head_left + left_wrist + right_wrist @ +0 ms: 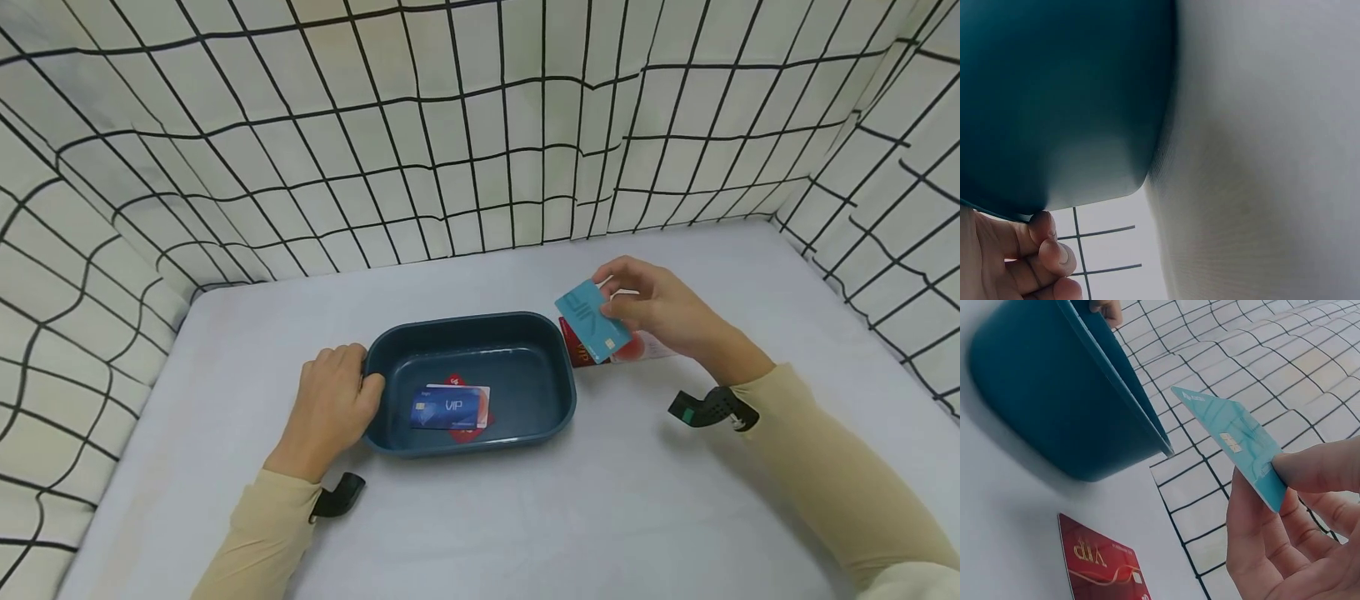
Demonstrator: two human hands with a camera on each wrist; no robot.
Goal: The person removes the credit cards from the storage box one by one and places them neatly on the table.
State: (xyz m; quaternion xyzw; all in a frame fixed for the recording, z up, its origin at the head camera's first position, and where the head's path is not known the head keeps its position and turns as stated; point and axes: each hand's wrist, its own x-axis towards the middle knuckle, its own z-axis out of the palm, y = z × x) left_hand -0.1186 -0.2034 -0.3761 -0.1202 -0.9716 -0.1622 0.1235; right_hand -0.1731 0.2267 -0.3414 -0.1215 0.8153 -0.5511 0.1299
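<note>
A light-blue chip card (592, 321) is pinched between the thumb and fingers of my right hand (660, 304), raised just past the right end of a dark teal bin (480, 446). In the right wrist view the same card (1235, 440) is tilted, its gold chip showing. My left hand (333, 408) grips the bin's left rim, thumb on top; the left wrist view shows fingers (1054, 256) curled under that rim. Inside the bin lies a blue VIP card (446, 408) over other cards, of which red and white edges show.
Right of the bin, partly behind the held card, a red VIP card (573, 346) and a pale card with a red circle (637, 346) lie on the white tabletop (480, 525). White walls with a black grid (480, 150) stand behind and at both sides.
</note>
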